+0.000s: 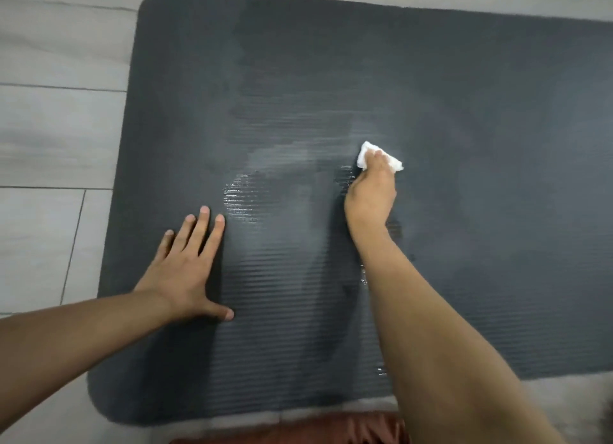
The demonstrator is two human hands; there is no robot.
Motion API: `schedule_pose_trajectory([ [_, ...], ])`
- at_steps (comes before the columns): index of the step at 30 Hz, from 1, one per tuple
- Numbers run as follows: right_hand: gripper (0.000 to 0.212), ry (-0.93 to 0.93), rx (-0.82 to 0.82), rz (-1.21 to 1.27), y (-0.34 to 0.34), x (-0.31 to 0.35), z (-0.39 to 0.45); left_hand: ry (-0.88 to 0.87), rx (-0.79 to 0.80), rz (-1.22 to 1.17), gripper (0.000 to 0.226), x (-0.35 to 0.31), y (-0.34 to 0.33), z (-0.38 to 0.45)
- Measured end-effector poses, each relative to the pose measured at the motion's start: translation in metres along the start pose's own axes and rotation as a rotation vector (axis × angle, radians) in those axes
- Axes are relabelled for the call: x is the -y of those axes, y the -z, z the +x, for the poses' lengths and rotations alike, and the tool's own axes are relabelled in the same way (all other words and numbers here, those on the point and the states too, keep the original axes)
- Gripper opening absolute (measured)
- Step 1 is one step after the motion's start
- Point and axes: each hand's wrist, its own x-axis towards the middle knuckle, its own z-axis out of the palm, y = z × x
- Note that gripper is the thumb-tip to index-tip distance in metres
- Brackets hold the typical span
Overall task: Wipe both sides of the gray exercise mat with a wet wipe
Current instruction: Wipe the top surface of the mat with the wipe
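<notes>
One gray exercise mat (431,78), ribbed, spread flat on a pale tiled floor (56,128), reaching out ahead of and to both sides of the hands; two rounded corners in view, both on the left-hand side, one far and one near. Right edge cut off by the frame.

Two hands, both bare-armed, both on the mat and well apart. Left hand (189,271) laid flat, palm down, four fingers spread and straight, thumb stuck out toward the right hand, pressing the mat near its left edge. Right hand (373,191) farther out, fingers curled over and bunching one white wet wipe (396,164), pressed down onto the mat; corners of the wipe poking out past the fingers on both sides.

Several wet traces on the mat: one glistening patch (240,198) between the two hands, just ahead of the left fingertips; one shiny streak just left of the right hand beside the wipe; small gleaming spots along the right forearm. Duller, paler swipe marks ahead of both hands, between them and the far edge.

One reddish-brown piece of shiny fabric (331,430) at the bottom, nearer than both hands, just off the mat's near edge.
</notes>
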Motion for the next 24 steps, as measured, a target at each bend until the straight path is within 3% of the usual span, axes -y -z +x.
schedule_pose_trajectory([
  [2,0.038,0.003,0.135,0.106,-0.027,0.047,-0.042,0.016,0.012,0.014,0.165,0.0,0.002,-0.001],
  [4,0.048,0.291,0.401,0.017,-0.047,0.091,-0.094,0.039,0.03,0.029,0.163,-0.005,0.006,-0.004],
  [6,0.058,0.51,0.534,-0.02,-0.049,0.1,-0.108,0.049,0.037,0.043,0.16,-0.01,0.01,-0.009],
  [8,0.058,0.56,0.48,-0.021,-0.039,0.07,-0.079,0.058,0.039,0.036,0.159,-0.01,0.013,-0.011],
  [13,0.047,0.057,0.141,-0.048,0.035,-0.058,-0.016,0.051,0.005,0.036,0.157,-0.014,0.008,-0.012],
  [16,0.046,-0.027,0.045,-0.018,0.033,-0.055,-0.019,0.023,0.008,0.035,0.155,-0.011,0.005,-0.015],
  [19,0.046,0.078,0.063,0.023,-0.007,-0.005,-0.058,-0.001,-0.027,0.013,0.154,-0.006,0.003,-0.013],
  [24,0.047,0.55,0.487,0.069,-0.066,0.103,-0.157,-0.072,-0.15,-0.157,0.159,0.009,-0.014,-0.018],
])
